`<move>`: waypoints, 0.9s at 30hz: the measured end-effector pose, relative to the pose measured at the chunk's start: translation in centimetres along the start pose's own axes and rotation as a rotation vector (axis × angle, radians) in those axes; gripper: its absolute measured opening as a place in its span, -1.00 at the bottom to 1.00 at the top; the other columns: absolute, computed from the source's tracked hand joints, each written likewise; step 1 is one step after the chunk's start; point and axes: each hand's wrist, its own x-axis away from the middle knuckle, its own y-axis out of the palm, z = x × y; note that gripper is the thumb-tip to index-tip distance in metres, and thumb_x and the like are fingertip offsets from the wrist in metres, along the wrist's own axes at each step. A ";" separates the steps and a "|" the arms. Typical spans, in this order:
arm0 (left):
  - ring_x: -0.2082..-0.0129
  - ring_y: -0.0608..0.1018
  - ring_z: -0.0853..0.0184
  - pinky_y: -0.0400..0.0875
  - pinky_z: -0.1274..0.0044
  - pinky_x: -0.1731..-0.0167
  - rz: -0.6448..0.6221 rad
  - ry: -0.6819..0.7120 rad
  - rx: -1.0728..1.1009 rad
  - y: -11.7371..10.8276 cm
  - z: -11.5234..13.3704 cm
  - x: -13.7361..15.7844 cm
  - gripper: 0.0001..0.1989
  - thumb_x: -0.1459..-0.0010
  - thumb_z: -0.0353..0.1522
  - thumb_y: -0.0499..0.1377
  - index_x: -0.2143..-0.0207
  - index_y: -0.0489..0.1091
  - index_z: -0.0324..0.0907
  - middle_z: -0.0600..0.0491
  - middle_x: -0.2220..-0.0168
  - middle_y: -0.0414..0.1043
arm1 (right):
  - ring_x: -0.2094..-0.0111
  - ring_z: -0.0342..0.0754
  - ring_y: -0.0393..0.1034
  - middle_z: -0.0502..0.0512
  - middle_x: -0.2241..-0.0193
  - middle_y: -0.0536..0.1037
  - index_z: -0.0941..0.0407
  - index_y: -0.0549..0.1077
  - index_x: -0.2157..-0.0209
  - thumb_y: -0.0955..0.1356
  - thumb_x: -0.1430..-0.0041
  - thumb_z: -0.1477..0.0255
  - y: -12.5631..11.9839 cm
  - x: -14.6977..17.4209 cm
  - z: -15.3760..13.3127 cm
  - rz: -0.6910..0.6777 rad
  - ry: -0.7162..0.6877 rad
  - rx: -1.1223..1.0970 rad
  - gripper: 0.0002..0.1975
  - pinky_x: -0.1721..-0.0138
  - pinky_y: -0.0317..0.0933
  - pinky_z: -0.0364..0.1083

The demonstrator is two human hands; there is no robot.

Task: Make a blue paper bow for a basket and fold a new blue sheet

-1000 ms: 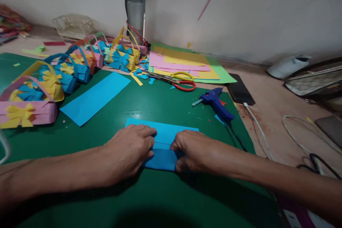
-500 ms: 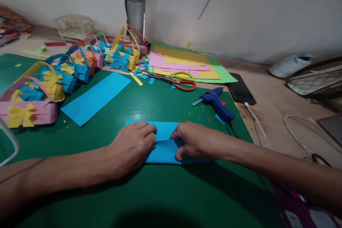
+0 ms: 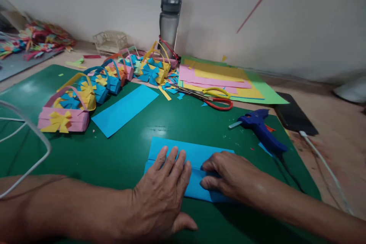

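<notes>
A sheet of blue paper (image 3: 197, 152) lies on the green board in front of me, its near part folded over so that an edge runs lengthwise. My left hand (image 3: 162, 190) lies flat on the left part of the sheet, fingers stretched out and thumb apart. On the right part rests my right hand (image 3: 228, 175), its fingers bent and the thumb apart from them, both touching the paper near the folded edge. Farther back on the left is a second strip of blue paper (image 3: 126, 110), flat and unfolded.
Small paper baskets with bows (image 3: 64, 120) line the left side. Scissors (image 3: 217, 99), stacked coloured sheets (image 3: 220, 72) and a water bottle (image 3: 169, 26) stand or lie behind. A blue glue gun (image 3: 260, 129) and a phone (image 3: 296, 114) are at right; a white cable (image 3: 37, 141) crosses at left.
My left hand has gone from curled fingers to lying flat on the sheet. My right hand stays on the folded part. The whole view has shifted, so things appear farther right and lower.
</notes>
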 end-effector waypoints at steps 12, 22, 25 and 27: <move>-0.27 -0.40 -0.07 -0.11 0.05 -0.17 -0.170 -0.029 0.223 0.2 -0.5 -0.1 -0.10 -0.16 0.14 -0.23 -0.27 -0.13 -0.41 -0.30 -0.30 -0.35 | 0.68 -0.22 0.02 -0.07 0.74 0.24 0.12 0.23 0.69 0.31 -0.09 0.38 0.2 -0.3 0.3 -0.019 -0.001 -0.028 -0.68 0.60 -0.25 -0.14; -0.27 -0.40 -0.05 -0.14 0.07 -0.19 -0.194 -0.029 0.220 0.1 -0.5 -0.2 -0.10 -0.16 0.14 -0.23 -0.28 -0.13 -0.41 -0.28 -0.31 -0.37 | 0.65 -0.21 0.00 -0.06 0.72 0.22 0.12 0.20 0.69 0.27 -0.12 0.38 0.5 -0.6 0.4 -0.028 0.009 -0.014 -0.66 0.58 -0.22 -0.13; -0.28 -0.37 -0.06 -0.14 0.07 -0.19 -0.196 -0.024 0.214 0.0 -0.5 -0.2 -0.10 -0.17 0.13 -0.21 -0.27 -0.12 -0.42 -0.28 -0.31 -0.35 | 0.66 -0.22 -0.02 -0.07 0.74 0.18 0.13 0.17 0.71 0.29 -0.10 0.40 0.3 -0.6 0.3 -0.021 0.018 -0.021 -0.65 0.58 -0.23 -0.13; -0.28 -0.36 -0.06 -0.14 0.08 -0.19 -0.201 -0.023 0.208 0.0 -0.5 -0.2 -0.11 -0.16 0.13 -0.20 -0.27 -0.12 -0.41 -0.27 -0.31 -0.35 | 0.67 -0.22 -0.04 -0.08 0.75 0.16 0.13 0.17 0.71 0.30 -0.09 0.40 0.3 -0.6 0.3 -0.017 0.020 -0.019 -0.65 0.58 -0.24 -0.13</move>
